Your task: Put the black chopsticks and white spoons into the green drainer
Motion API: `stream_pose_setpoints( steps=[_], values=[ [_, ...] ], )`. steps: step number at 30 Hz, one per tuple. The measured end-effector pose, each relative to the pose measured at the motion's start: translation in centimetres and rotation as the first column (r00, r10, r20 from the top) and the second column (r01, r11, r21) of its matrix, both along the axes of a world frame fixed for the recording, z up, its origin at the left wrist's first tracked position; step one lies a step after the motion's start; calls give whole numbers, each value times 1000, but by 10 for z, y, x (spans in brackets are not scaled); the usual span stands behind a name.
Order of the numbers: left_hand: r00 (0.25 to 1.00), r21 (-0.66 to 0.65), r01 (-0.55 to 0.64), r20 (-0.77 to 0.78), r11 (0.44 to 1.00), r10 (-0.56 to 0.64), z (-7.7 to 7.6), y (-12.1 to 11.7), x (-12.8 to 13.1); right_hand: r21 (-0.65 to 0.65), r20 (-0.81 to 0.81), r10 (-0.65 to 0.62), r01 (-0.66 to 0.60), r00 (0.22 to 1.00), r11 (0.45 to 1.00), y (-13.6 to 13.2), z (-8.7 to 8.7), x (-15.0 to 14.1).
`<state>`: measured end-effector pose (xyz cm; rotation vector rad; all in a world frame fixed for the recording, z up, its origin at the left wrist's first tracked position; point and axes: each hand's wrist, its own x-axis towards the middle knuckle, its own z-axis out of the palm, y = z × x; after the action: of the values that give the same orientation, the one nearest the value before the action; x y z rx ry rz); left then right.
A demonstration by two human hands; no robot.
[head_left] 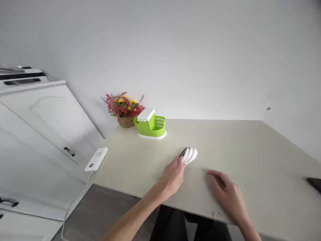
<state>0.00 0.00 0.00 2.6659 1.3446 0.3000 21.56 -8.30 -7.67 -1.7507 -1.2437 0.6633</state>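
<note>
My left hand (pixel 173 175) rests on the beige table (pixel 250 150), fingers curled around the handles of a bunch of white spoons (pixel 190 155) with dark chopsticks beside them. The spoon bowls stick out past my fingertips toward the back. To the right, my right hand (pixel 227 192) lies palm down on the tabletop with its fingers stretched out, holding nothing. A green and white cutlery holder (pixel 150 125) stands further back on the table, well apart from both hands.
A wicker basket of artificial flowers (pixel 124 108) sits against the wall behind the holder. A white power bank (pixel 96 159) with a cable lies at the table's left corner. White cabinets (pixel 50 124) stand to the left. A dark object (pixel 314 182) shows at the right edge.
</note>
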Motion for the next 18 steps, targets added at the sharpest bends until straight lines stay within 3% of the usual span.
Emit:
stream_pose_setpoints(
  steps=[6,18],
  values=[
    [996,45,89,-16,995,-89,-23,-14,31,63,-18,-95,96,995,993,3,1,-2],
    [969,135,169,-201,976,-140,-19,-21,61,135,40,-68,62,997,989,8,-3,-3]
  ],
)
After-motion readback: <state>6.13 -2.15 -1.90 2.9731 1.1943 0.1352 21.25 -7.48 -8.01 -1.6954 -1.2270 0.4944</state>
